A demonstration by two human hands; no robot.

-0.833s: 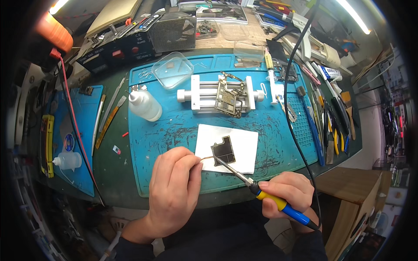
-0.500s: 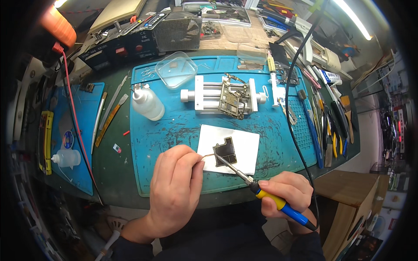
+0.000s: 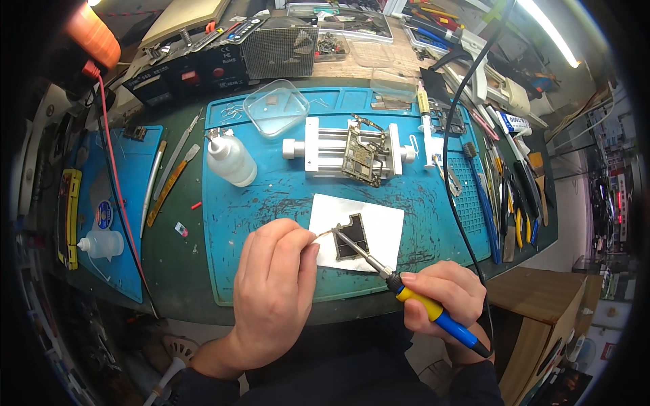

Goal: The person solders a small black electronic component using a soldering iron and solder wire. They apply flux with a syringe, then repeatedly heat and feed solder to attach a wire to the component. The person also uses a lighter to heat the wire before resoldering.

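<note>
My left hand point(image 3: 274, 291) is closed, pinching a thin copper-coloured desoldering braid point(image 3: 325, 234) whose far end reaches the left edge of a small dark circuit board point(image 3: 353, 245). The board lies on a folded white paper point(image 3: 388, 233). In my right hand point(image 3: 450, 289) is a soldering iron point(image 3: 423, 304) with a yellow and blue handle, gripped like a pen. Its metal tip slants up and left across the board and meets the braid's end near the upper left edge; whether it presses the board itself is too small to tell.
Behind the paper stands a metal clamp holder point(image 3: 325, 166) carrying another circuit board point(image 3: 362, 159). A clear squeeze bottle point(image 3: 231, 162) and a plastic box point(image 3: 275, 111) stand to its left. The iron's black cable point(image 3: 447, 135) arches over the blue mat's right side, by brushes and pliers point(image 3: 520, 230).
The iron's tip has shifted slightly farther up along the board's left edge, the braid's end with it. Both hands keep their grips; the whole view has shifted a little.
</note>
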